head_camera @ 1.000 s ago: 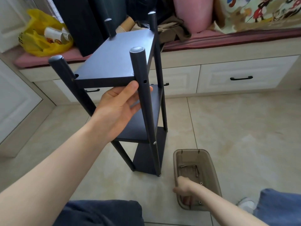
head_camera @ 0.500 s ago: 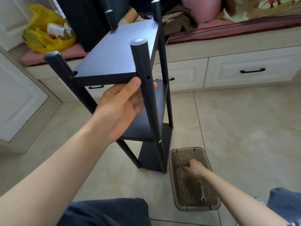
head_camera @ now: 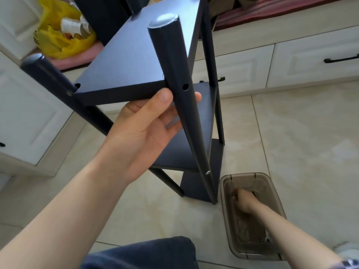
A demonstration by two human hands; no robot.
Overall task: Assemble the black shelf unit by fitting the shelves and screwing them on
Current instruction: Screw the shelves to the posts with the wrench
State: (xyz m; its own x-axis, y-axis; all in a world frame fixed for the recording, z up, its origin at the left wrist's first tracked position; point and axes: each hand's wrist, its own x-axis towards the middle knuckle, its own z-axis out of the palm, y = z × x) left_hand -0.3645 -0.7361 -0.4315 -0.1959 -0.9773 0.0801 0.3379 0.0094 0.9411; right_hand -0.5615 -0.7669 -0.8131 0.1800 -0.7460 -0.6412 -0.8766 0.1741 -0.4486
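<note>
The black shelf unit (head_camera: 139, 61) stands upright on the tiled floor, with three shelves between its round posts. My left hand (head_camera: 143, 133) grips the near right post (head_camera: 174, 74) just under the top shelf, thumb against the shelf's front edge. An empty screw hole (head_camera: 185, 86) shows in that post beside my thumb. A silver screw head (head_camera: 207, 172) sits in the post at the middle shelf. My right hand (head_camera: 244, 200) reaches into a brown see-through box (head_camera: 275, 191) right of the unit's foot, with its fingers down at the far end. What they touch is blurred.
A small metal wrench (head_camera: 265, 239) lies at the box's near end. White drawers with black handles (head_camera: 340, 59) run behind the unit below a cushioned bench. A yellow bag (head_camera: 60, 41) sits at the back left. My knee in blue (head_camera: 145, 253) is below.
My right hand has slid from the near end of the box to its far end. My left hand keeps the same hold, and the shelf unit looms closer in view.
</note>
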